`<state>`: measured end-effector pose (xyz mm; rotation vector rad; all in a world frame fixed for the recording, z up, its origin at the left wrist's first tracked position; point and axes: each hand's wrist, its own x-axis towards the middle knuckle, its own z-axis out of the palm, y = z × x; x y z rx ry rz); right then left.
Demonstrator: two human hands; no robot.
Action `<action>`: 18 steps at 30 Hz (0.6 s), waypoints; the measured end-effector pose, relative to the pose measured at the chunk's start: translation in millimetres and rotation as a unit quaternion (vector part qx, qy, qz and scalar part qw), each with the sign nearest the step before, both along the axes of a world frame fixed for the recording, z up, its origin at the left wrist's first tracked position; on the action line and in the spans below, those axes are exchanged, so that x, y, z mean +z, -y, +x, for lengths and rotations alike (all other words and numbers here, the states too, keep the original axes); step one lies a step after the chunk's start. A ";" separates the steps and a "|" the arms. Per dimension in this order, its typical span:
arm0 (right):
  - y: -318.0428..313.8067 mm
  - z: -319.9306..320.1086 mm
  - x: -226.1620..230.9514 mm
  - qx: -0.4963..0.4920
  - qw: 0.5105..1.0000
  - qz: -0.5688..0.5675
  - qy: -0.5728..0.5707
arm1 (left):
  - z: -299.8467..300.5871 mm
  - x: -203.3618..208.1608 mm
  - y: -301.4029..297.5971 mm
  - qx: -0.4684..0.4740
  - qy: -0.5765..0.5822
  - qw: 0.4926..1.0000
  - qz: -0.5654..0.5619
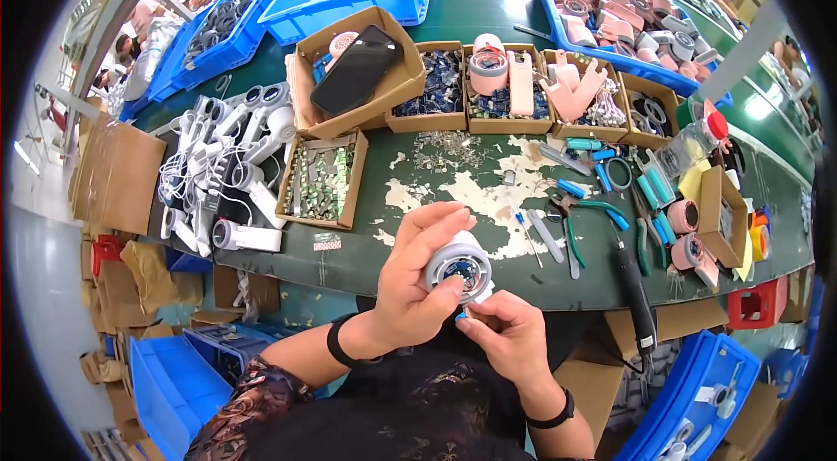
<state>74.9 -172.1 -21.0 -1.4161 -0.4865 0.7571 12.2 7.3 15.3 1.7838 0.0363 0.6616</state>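
Note:
My left hand (410, 286) is wrapped round a white and grey round fan housing (473, 256), above the near edge of the bench. A small blue circuit board (460, 269) shows in its open centre, and my left thumb presses at the board's lower edge. Just below the housing, my right hand (507, 334) pinches a small blue piece (462, 316) between thumb and fingertips. Its exact kind is too small to make out. Beyond my hands lie a screwdriver (530, 239), green-handled pliers (572, 234) and grey flat strips (547, 237).
White handheld fans with cables (228, 160) pile up at the left. Cardboard boxes hold green boards (319, 177), blue boards (429, 84) and pink parts (521, 81). A black phone (357, 68) rests on one box. A black electric screwdriver (634, 295) hangs at the right edge.

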 end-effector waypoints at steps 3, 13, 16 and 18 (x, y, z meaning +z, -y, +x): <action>0.0 1.4 1.7 0.011 1.000 -0.015 0.005 | 0.2 -1.6 -0.9 -0.003 -0.005 1.000 -0.016; 0.5 -1.6 1.0 0.021 1.000 -0.023 -0.001 | -1.4 -4.4 0.0 -0.002 -0.011 0.998 -0.065; 0.2 -0.8 4.4 0.030 0.999 -0.025 -0.007 | -3.8 -5.7 -1.8 -0.003 -0.022 0.998 -0.057; 0.4 -0.5 5.0 0.038 0.999 -0.033 -0.007 | -4.5 -6.2 -1.7 -0.002 -0.030 0.998 -0.052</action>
